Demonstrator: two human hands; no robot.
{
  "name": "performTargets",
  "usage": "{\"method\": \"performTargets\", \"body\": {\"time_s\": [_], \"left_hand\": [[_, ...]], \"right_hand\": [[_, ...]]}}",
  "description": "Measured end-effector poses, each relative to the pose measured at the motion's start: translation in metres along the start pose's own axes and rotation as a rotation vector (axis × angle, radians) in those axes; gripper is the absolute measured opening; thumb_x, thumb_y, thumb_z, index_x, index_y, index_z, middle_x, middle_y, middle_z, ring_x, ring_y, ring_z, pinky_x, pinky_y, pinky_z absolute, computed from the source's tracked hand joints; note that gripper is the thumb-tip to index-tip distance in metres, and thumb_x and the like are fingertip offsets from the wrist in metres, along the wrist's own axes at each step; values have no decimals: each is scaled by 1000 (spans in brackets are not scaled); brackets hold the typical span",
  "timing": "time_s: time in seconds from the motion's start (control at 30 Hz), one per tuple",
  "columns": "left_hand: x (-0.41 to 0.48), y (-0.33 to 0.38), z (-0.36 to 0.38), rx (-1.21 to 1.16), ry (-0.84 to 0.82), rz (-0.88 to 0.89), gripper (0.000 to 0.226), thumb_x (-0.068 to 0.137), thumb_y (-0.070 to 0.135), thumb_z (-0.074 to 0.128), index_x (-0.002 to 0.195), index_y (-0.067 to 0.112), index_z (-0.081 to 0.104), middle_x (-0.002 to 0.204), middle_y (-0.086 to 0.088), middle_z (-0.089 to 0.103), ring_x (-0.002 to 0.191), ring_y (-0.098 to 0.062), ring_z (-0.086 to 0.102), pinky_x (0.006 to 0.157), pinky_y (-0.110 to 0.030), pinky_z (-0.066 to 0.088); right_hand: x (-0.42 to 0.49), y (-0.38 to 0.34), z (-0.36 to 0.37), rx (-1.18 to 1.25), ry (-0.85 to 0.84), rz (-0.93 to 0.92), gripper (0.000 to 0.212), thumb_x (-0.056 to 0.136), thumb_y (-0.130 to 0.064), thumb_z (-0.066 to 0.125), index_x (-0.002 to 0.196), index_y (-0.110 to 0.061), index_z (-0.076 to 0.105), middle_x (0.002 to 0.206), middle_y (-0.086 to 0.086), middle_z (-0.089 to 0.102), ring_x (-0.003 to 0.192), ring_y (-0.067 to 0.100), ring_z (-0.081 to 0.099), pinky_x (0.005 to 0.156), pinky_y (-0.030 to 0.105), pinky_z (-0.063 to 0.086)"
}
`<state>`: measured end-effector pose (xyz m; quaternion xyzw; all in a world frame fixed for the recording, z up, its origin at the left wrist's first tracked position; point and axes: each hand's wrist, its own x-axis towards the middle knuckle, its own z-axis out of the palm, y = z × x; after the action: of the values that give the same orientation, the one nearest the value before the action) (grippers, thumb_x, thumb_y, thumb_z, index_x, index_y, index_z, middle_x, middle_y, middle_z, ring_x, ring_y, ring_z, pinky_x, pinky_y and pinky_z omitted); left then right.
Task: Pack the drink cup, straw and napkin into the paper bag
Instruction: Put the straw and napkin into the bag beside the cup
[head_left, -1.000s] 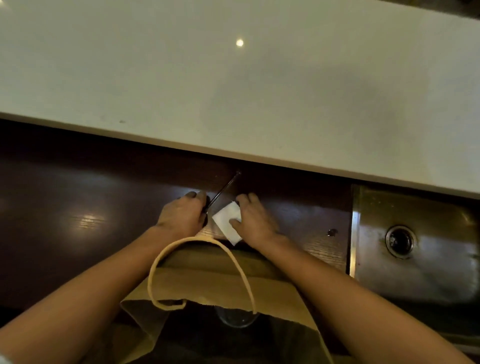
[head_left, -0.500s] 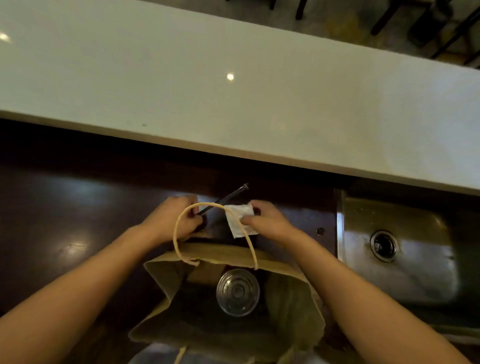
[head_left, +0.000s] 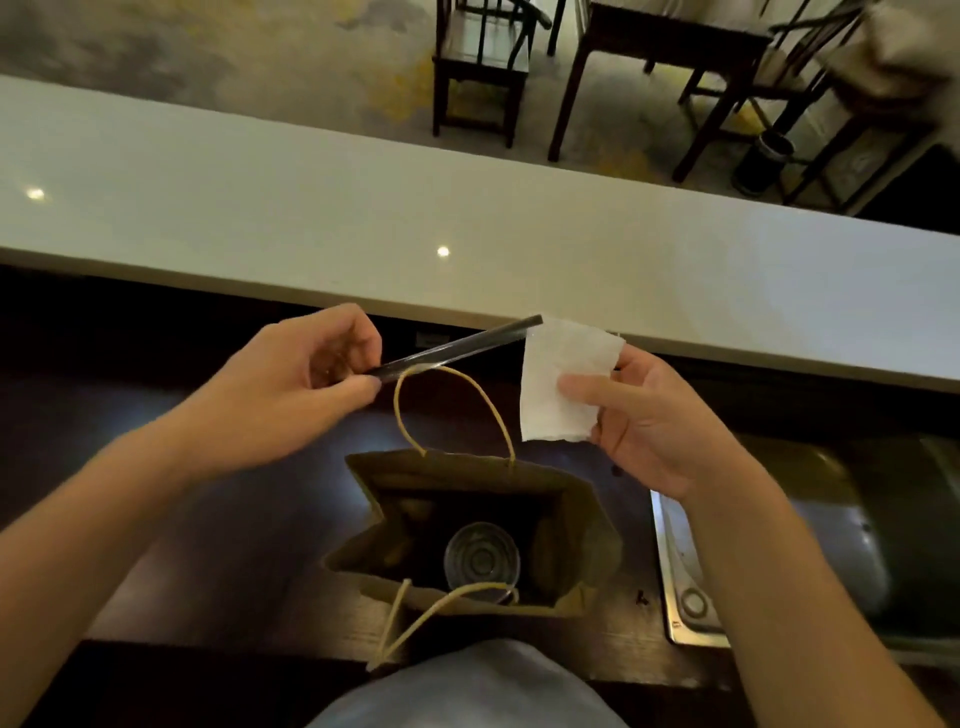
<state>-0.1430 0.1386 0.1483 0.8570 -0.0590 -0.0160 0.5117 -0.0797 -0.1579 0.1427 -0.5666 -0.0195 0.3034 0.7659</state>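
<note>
An open brown paper bag (head_left: 587, 519) with rope handles stands on the dark counter right in front of me. The drink cup (head_left: 480, 557) sits upright inside it, its clear lid facing up. My left hand (head_left: 291, 384) pinches a black straw (head_left: 457, 345) by one end, above and to the far left of the bag; the straw points right. My right hand (head_left: 644, 415) grips a white folded napkin (head_left: 558, 384) above the bag's far right corner. Both are lifted off the counter.
A pale raised bar top (head_left: 467, 218) runs across beyond the dark wooden counter (head_left: 223, 545). A steel sink (head_left: 810, 545) lies at the right. Dark chairs (head_left: 483, 67) and a table (head_left: 665, 57) stand on the floor beyond the bar.
Both hands have risen off the counter, the left with the straw and the right with the napkin. The view has tilted up, so the bag's opening and the cup show fully.
</note>
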Motion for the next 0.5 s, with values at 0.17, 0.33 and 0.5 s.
{"method": "performTargets", "body": {"time_s": [0.17, 0.33, 0.5], "left_hand": [[-27, 32, 2, -114, -218, 95, 11, 79, 23, 68, 90, 21, 63, 76, 2, 63, 65, -5, 58, 61, -17, 48], [-36, 30, 29, 241, -470, 36, 21, 96, 21, 59, 104, 40, 65, 78, 7, 69, 67, -12, 67, 63, -34, 58], [-30, 28, 53, 615, -514, -15, 10, 100, 27, 48, 95, 33, 55, 78, 8, 62, 66, -10, 59, 63, -36, 54]], "right_hand": [[-33, -2, 19, -295, -176, 57, 28, 82, -6, 66, 110, -6, 67, 98, 9, 75, 93, 25, 70, 72, 30, 59], [-47, 27, 27, -1192, -143, 118, 12, 92, -20, 61, 82, -15, 65, 70, 3, 64, 60, 2, 57, 57, 28, 47], [-49, 49, 30, -1458, -68, 229, 10, 88, -14, 55, 79, -9, 56, 81, 9, 59, 68, 25, 58, 50, 31, 40]]}}
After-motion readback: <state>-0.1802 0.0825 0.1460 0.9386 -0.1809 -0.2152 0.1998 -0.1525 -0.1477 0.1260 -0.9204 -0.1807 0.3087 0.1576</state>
